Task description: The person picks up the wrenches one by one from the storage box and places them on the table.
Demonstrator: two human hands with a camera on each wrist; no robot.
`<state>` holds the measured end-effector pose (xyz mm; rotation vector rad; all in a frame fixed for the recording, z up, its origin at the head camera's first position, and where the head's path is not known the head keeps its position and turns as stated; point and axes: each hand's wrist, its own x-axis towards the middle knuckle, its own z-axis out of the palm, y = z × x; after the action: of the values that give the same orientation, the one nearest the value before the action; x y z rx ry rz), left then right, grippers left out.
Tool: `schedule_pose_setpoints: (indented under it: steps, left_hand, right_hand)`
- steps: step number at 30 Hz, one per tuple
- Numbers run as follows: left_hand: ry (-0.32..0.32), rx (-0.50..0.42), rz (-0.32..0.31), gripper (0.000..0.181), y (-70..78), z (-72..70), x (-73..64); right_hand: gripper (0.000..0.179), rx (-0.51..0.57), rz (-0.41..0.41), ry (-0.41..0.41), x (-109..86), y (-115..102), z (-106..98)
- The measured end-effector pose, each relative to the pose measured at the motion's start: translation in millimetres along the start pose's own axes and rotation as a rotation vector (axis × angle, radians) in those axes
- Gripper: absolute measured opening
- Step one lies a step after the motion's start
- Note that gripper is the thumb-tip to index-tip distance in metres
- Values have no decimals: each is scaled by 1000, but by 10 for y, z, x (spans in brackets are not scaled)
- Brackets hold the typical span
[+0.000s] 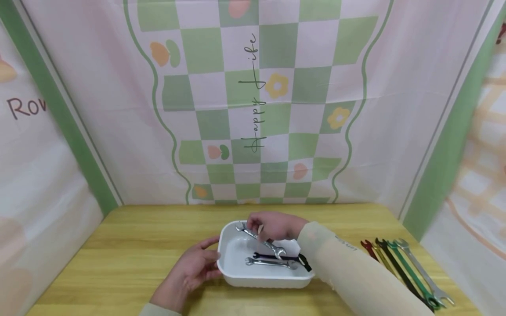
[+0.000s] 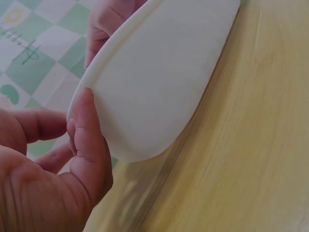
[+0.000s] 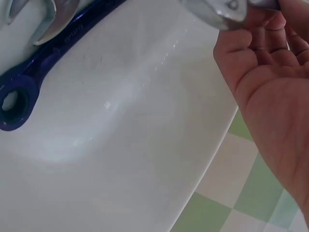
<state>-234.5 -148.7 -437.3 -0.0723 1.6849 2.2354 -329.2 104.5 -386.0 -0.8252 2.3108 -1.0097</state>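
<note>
In the head view, my right hand point(image 1: 272, 226) pinches a silver wrench point(image 1: 253, 235) over a white plastic basin point(image 1: 266, 282). The wrench slants down to the right, its open jaw low over the basin. Beneath it lie a dark blue wrench point(image 1: 272, 256) and another silver wrench point(image 1: 269, 262), side by side. The ring end of the blue wrench point(image 3: 19, 101) shows in the right wrist view. My left hand point(image 1: 195, 265) holds the basin's left end; in the left wrist view its fingers point(image 2: 87, 121) press the outer wall near the rim.
To the right on the wooden table point(image 1: 158, 232) lies a fanned row of several wrenches, among them a green wrench point(image 1: 413, 274) and a long silver wrench point(image 1: 424, 274). A patterned cloth point(image 1: 261, 109) hangs behind the table. My right sleeve point(image 1: 348, 267) covers part of the basin's right end.
</note>
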Motion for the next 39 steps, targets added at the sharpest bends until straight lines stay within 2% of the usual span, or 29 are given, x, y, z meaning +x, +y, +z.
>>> schedule_pose_setpoints:
  steps: [8, 13, 19, 23, 31, 39]
  left_hand:
    - [4, -4, -4, 66, -3, -13, 8]
    - [-5, -7, -1, 67, -14, -1, 8]
    - [-8, -10, 0, 67, -16, 4, 17]
    - [-4, -11, -1, 67, -17, 1, 20]
    - [4, 2, 2, 66, -14, 4, 9]
    - [-1, 3, 0, 68, -25, -1, 12]
  right_hand:
    - [46, 179, 29, 32, -60, 10, -80]
    - [47, 287, 49, 100, -149, -25, -180]
    - [46, 359, 94, 185, -322, -43, -354]
    - [47, 397, 111, 229, -445, 19, -471]
    - [50, 461, 98, 262, -695, 193, -640]
    - [52, 531, 91, 320, -1036, 429, -813]
